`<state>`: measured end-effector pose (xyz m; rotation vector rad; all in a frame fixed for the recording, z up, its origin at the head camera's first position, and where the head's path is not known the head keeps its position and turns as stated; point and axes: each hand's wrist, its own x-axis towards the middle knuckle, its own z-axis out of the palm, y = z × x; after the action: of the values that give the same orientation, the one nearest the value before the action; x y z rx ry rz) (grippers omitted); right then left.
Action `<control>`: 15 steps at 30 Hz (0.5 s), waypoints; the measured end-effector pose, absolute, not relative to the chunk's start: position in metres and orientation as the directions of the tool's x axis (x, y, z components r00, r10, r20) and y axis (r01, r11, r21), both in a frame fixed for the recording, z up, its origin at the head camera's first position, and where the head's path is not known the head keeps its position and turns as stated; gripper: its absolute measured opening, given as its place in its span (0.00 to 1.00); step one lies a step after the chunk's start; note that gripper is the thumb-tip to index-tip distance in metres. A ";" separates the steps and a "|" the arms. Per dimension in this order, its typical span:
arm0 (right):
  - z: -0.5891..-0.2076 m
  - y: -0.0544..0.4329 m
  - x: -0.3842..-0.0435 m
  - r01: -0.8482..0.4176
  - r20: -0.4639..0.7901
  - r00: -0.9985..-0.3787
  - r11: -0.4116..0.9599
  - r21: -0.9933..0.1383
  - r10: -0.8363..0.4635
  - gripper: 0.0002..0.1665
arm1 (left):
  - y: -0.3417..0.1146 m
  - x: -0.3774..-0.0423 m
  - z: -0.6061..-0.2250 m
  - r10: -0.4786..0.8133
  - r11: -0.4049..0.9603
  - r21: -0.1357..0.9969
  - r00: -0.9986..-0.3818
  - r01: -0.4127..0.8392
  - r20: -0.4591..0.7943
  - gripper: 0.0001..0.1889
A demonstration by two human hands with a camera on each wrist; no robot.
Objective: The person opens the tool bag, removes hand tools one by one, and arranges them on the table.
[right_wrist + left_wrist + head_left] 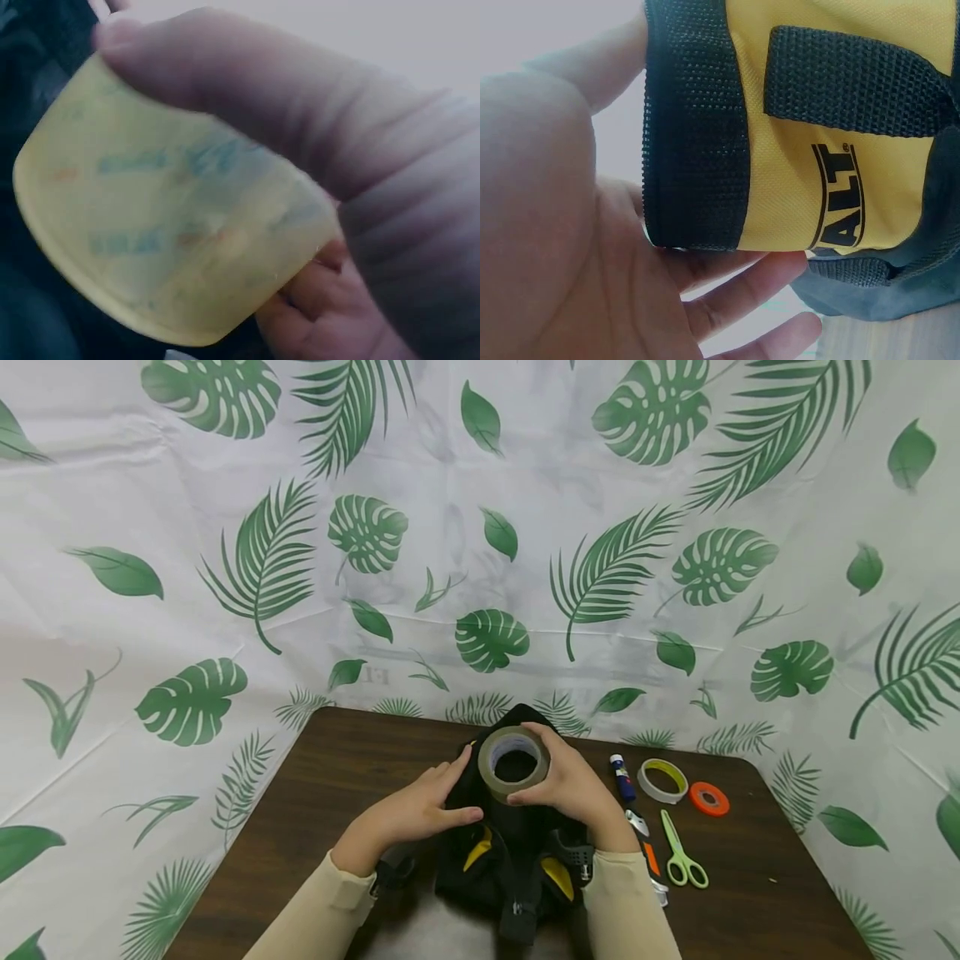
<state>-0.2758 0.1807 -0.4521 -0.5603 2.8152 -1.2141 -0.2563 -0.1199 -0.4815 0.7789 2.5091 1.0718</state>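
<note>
A wide roll of tan packing tape is held by my right hand above a black-and-yellow tool bag. In the right wrist view my thumb lies along one edge of the translucent yellowish tape. My left hand is at the bag's left side with its thumb and fingers spread apart. Seen from the left wrist, the bag's black zipper edge passes in front of part of the thumb and fingers, and the other fingers stay fairly straight. The bag's inside is mostly hidden.
Right of the bag on the brown table lie a blue glue stick, a white tape roll, an orange tape roll, green-handled scissors and an orange-marked tool. A leaf-print sheet hangs behind.
</note>
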 end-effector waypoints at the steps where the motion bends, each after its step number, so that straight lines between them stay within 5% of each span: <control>1: -0.450 0.181 -0.274 -0.318 0.132 -0.937 0.634 -0.705 -0.324 0.73 | -0.120 -0.256 -0.482 0.587 0.574 0.735 -0.807 0.361 -0.062 0.56; 15: -0.442 0.199 -0.233 -0.204 0.269 -0.963 0.695 -0.690 -0.016 0.75 | -0.121 -0.255 -0.484 0.584 0.567 0.746 -0.809 0.348 -0.066 0.56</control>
<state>-0.2332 0.1989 -0.4416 -0.2062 3.1121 -1.3164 -0.2551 -0.1210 -0.4843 0.7660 2.4978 1.0909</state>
